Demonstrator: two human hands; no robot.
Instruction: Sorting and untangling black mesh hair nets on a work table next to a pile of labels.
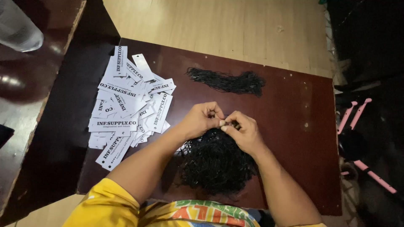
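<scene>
Mid-frame, the left hand (201,119) and right hand (243,130) pinch something small together above a tangled black string heap (216,164); white paper tags (128,103) lie loose at left, apparently unstrung.

Dark brown table (294,126) on light wooden floor (219,25).

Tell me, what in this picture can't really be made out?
- Head view: whatever the left hand and right hand pinch between them is covered by their fingertips.
- The heap of black strings under the wrists is a dark tangle; single strands cannot be told apart.
- The lower white tags are buried under the upper ones.
- The clear object at top left is cut by the edge.
- The pink-handled thing at right sits in shadow.
</scene>
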